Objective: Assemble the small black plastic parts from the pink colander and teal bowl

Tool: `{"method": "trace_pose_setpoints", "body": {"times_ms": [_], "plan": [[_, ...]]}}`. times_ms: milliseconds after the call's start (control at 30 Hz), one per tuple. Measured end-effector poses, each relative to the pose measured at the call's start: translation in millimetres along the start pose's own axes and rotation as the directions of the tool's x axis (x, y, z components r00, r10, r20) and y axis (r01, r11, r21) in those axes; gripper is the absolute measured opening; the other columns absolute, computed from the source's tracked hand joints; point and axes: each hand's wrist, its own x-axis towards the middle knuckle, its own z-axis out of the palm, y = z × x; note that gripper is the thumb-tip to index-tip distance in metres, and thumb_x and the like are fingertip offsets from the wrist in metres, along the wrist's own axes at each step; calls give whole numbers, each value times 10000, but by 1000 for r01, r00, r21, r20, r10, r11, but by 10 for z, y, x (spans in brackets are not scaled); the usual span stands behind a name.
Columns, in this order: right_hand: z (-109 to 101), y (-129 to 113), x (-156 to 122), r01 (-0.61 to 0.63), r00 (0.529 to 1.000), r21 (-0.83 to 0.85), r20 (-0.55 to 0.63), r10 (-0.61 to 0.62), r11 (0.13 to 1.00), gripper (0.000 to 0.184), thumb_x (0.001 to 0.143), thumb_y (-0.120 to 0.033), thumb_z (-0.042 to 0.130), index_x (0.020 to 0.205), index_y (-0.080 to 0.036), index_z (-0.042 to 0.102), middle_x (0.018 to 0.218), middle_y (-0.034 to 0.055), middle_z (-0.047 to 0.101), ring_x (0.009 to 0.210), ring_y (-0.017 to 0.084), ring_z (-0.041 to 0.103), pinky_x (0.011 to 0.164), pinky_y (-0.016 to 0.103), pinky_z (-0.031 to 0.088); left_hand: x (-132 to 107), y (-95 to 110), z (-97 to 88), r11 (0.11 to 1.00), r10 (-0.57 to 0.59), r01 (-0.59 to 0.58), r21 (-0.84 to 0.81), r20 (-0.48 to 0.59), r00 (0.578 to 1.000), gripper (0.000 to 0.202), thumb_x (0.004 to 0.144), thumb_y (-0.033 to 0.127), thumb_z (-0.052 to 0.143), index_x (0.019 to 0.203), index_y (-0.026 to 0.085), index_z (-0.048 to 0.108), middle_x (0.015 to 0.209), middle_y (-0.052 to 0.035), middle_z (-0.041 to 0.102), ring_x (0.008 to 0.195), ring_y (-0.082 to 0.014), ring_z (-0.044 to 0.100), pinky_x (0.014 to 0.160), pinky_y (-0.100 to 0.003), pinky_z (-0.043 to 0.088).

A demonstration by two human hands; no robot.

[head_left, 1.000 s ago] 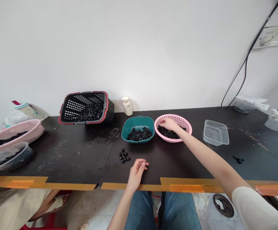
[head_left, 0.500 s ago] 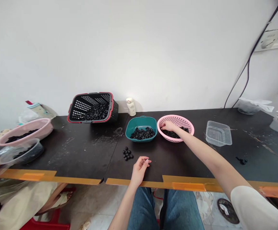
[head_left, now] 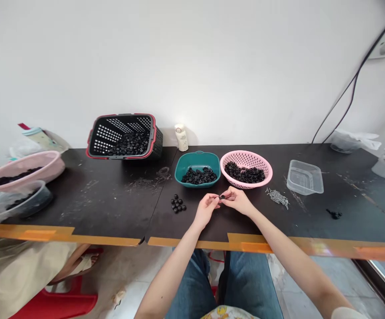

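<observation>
My left hand [head_left: 206,207] and my right hand [head_left: 237,200] meet above the black table [head_left: 112,208], just in front of the two bowls. Between their pinched fingertips is a small black round part [head_left: 222,196], and both hands touch it. Behind them a pink perforated basket [head_left: 247,160] holds many black parts. A teal bowl [head_left: 197,162] to its left holds more. A small cluster of black parts [head_left: 178,203] lies on the table left of my left hand.
A black basket with a red rim [head_left: 124,135] sits at the back left, a white bottle [head_left: 181,137] beside it. An empty clear tub [head_left: 304,177] and a heap of small grey pins [head_left: 278,197] lie to the right. A pink basin [head_left: 19,166] and another person's clothing are at far left.
My right hand has left the pink basket and come down to the table front with a black part. My left hand has risen to meet it. The grey pins now show.
</observation>
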Motion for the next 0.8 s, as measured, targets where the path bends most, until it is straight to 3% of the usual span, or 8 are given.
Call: {"method": "trace_pose_setpoints", "body": {"times_ms": [133,267,467,633,800], "plan": [[74,139,-4,66,998,-127,-8,-67,990,160,728,-289,684,834,-183,627,859,51,696,749,187,679,721,347,567,25,-165,-41,990,66,-60,124,-47,997,321,798,405,631,999,160,585,868,-49,657,759,-142,635,729,-284,519],[34,177,1,81,997,-144,1,-81,986,180,750,-287,670,897,-184,655,908,58,704,772,189,683,748,357,571,-20,-216,-64,966,89,-80,247,-25,996,291,818,395,611,1012,179,605,870,-38,666,721,-128,633,725,-273,516],[31,225,34,24,1000,33,14,-24,999,253,718,-334,710,913,-177,669,1038,92,699,918,223,678,849,408,546,66,-149,-12,988,-22,33,148,-76,997,302,764,407,663,908,148,606,724,-6,612,600,-91,575,581,-211,502],[9,204,57,-48,997,184,-49,58,982,296,635,-353,778,836,-177,652,890,61,722,820,201,692,836,401,546,252,-79,43,993,-98,100,61,-40,994,317,716,397,708,864,137,601,694,3,595,582,-69,554,542,-169,473],[-72,201,101,-78,988,208,-115,103,975,323,624,-333,786,909,-203,710,877,51,735,819,210,688,863,413,529,374,-74,50,997,-69,70,42,-7,998,323,666,376,749,851,139,631,718,7,574,593,-68,542,533,-177,490]]}}
